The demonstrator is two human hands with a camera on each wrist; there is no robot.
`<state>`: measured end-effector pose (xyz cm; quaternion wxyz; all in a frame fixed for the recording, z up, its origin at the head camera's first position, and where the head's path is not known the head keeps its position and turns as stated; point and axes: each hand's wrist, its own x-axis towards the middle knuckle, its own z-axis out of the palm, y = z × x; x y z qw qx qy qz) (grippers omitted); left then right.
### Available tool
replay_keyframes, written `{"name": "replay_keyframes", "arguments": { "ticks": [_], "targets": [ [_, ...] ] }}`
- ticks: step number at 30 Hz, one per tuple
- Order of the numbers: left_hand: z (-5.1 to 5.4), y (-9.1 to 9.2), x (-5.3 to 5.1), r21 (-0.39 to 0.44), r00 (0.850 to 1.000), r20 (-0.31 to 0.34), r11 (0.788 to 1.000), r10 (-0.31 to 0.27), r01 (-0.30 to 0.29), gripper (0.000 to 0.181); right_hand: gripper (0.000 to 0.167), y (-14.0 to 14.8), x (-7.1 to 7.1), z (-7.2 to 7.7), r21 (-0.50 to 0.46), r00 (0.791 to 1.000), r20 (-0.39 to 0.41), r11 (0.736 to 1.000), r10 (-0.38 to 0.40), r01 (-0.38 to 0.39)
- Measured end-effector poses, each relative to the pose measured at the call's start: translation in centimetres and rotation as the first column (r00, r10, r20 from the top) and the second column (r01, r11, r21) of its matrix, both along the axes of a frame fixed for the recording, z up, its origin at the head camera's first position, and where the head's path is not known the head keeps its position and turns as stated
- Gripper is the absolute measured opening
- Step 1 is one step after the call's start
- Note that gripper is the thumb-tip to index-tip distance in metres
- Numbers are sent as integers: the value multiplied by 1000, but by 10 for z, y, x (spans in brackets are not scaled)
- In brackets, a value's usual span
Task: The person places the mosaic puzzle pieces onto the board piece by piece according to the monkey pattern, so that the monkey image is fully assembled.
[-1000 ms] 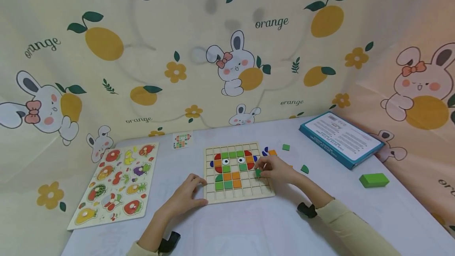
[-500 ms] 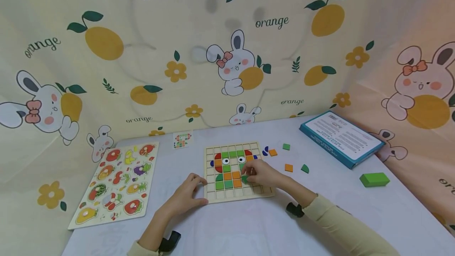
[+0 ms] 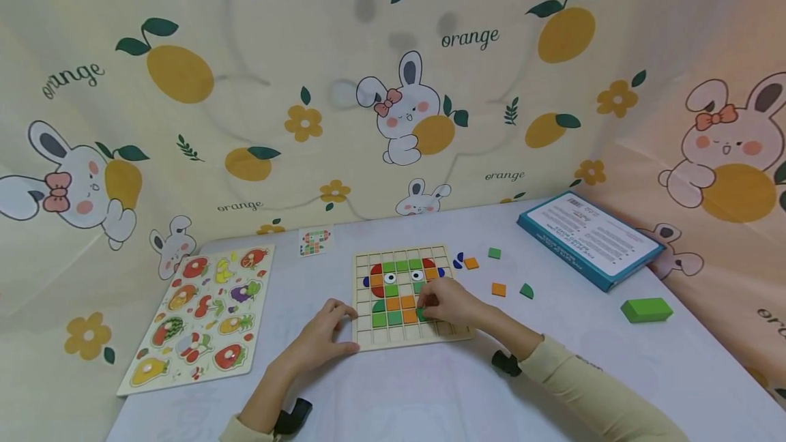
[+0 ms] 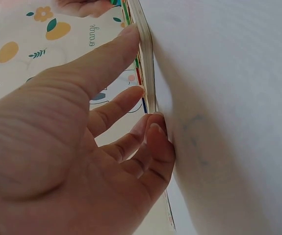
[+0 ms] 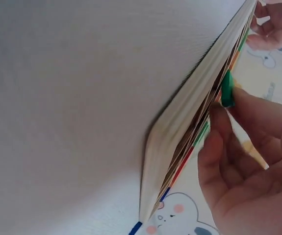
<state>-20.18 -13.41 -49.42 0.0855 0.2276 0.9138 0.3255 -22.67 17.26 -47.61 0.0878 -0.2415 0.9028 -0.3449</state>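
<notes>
A wooden grid board point(image 3: 383, 341) lies on the table, filled in part with red, green, orange and blue tiles and two eye tiles. Over its lower right part, my right hand point(image 3: 453, 302) pinches a green tile point(image 5: 227, 89) between thumb and fingers; in the right wrist view the tile is tilted at the board's surface. My left hand point(image 3: 322, 334) rests at the board's left edge, thumb and fingers touching the rim, as the left wrist view shows too. The right hand hides some squares beneath it.
Right of the board lie loose pieces: orange tiles point(image 3: 499, 290), a green quarter-round point(image 3: 527, 291), a green square point(image 3: 494, 253) and blue half-rounds point(image 3: 458, 260). Farther right are a green block point(image 3: 647, 310) and a blue box point(image 3: 589, 241). A fruit puzzle point(image 3: 202, 319) and pattern card point(image 3: 316, 242) lie left.
My right hand has moved left with the green tile, from the board's right side to beside the orange tiles, and lowered slightly. The left hand has stayed in place.
</notes>
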Motion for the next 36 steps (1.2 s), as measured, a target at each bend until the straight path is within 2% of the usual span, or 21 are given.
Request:
{"name": "replay_keyframes", "arguments": {
  "ticks": [5, 14, 20, 24, 27, 30, 33, 36],
  "targets": [
    [0, -1, 0, 2, 1000, 1, 1000, -6, 6, 53, 8, -4, 1, 2, 56, 999, -35, 998, -12, 13],
    [2, -1, 0, -3, 1000, -6, 1000, -9, 9, 53, 8, -5, 1, 1, 22, 1000, 6, 1000, -8, 8],
    [2, -1, 1, -1, 1000, 1, 1000, -7, 7, 53, 6, -4, 1, 0, 10, 1000, 3, 1000, 2, -2],
    [2, -1, 3, 0, 1000, 9, 1000, -8, 8, 53, 6, 2, 0, 2, -29, 1000, 3, 999, -27, 27],
    [2, -1, 3, -3, 1000, 15, 1000, -3, 3, 53, 4, 11, -5, 5, -50, 997, -8, 996, -76, 76],
    [3, 0, 2, -2, 1000, 15, 1000, 3, -3, 52, 5, 25, -14, 9, -36, 985, -44, 986, -167, 165],
    [3, 0, 2, 0, 1000, 7, 1000, 3, -3, 52, 10, 46, -27, 11, -2, 953, -89, 956, -291, 292],
    [3, 0, 1, 4, 1000, -4, 1000, -3, 3, 52, 17, 72, -42, 12, 55, 906, -100, 907, -411, 417]
  ]
}}
